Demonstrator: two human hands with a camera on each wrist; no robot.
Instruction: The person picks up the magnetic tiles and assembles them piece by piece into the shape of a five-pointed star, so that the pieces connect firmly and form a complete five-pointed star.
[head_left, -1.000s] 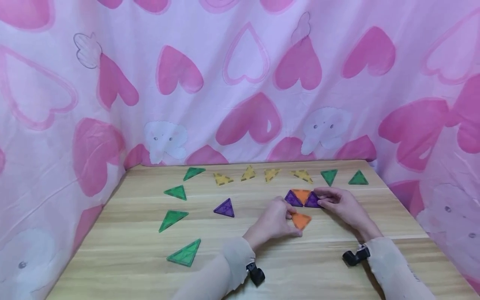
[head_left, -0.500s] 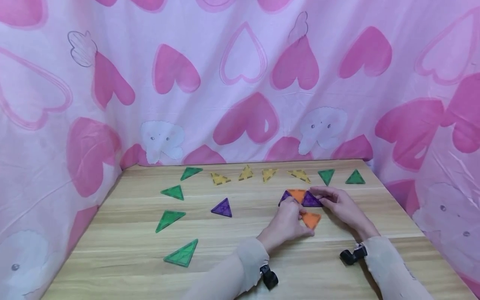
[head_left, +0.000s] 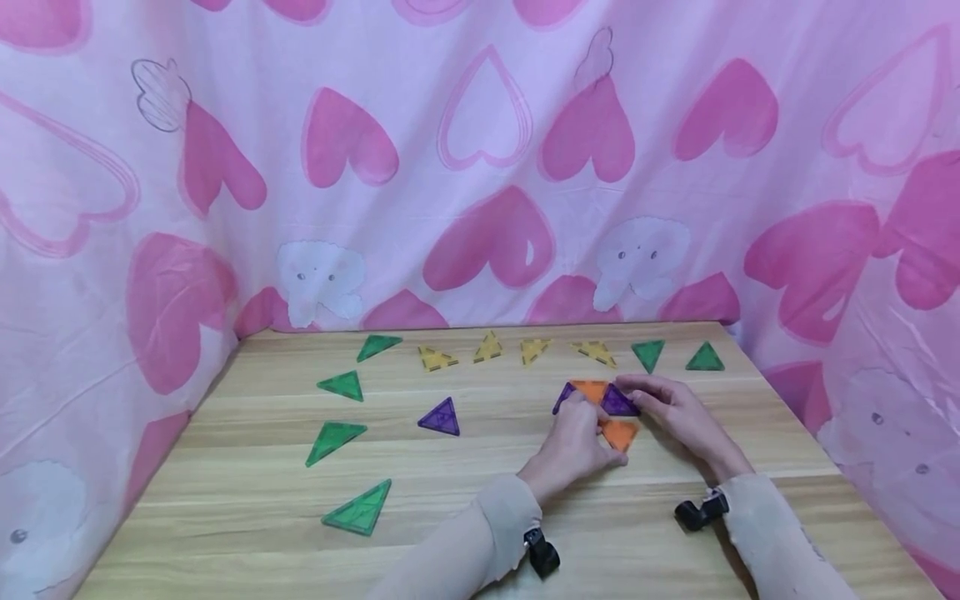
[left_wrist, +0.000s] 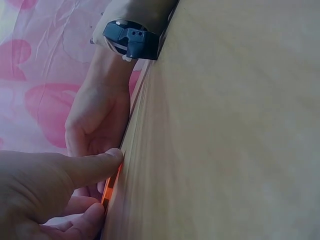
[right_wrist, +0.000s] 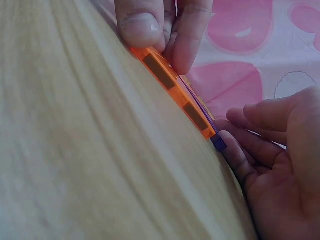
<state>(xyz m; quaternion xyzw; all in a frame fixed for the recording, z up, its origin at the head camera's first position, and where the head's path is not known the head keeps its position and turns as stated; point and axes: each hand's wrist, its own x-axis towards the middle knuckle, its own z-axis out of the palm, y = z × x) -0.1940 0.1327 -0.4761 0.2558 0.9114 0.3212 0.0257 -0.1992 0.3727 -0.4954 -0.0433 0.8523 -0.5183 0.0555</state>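
My left hand [head_left: 573, 442] pinches an orange triangular magnetic tile [head_left: 620, 435] between thumb and fingers, close to the table. Behind it, another orange tile [head_left: 589, 390] lies between two purple ones. The right purple tile [head_left: 617, 402] is held at its outer edge by the thumb and fingers of my right hand [head_left: 682, 417]. Most of the left purple tile [head_left: 563, 395] is hidden behind my left fingers. In the right wrist view the held orange tile [right_wrist: 172, 85] has one corner at the purple tile [right_wrist: 218, 143]; whether they touch is unclear.
A loose purple triangle [head_left: 441, 417] lies left of the hands. Green triangles, such as one near the front [head_left: 360, 508], run down the left side. Several yellow triangles [head_left: 592, 353] line the back, with two green ones [head_left: 705, 357] at back right. A pink heart-patterned curtain [head_left: 487, 242] surrounds the table.
My left hand has carried the orange tile rightward, to just in front of the right purple tile. My right hand has stayed at that purple tile. The view has shifted slightly.
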